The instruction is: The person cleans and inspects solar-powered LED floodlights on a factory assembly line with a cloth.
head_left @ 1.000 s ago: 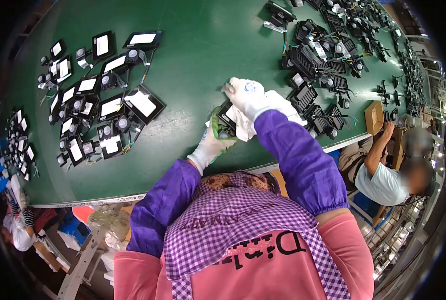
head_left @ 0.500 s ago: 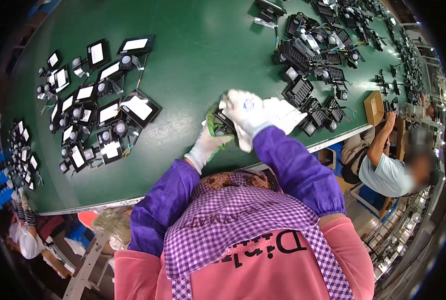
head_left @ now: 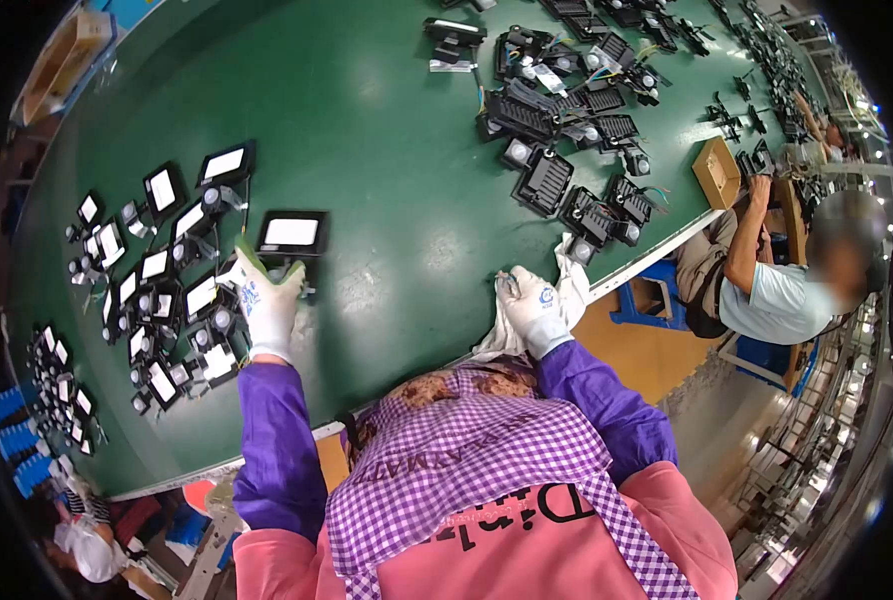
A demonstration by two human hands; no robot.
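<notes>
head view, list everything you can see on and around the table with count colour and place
table: one, green, fills most of the view
floodlight: one, black frame with white face, at the left hand's fingertips
finished lights: many, black and white, face up at the table's left
unfinished housings: many, black with coloured wires, upper right of the table
cardboard box: one, brown, right edge of the table
cloth: one, white, at the near table edge under the right hand
co-worker: one, light blue shirt, seated at the right
left hand: white glove, holding the floodlight
right hand: white glove, gripping the cloth
</notes>
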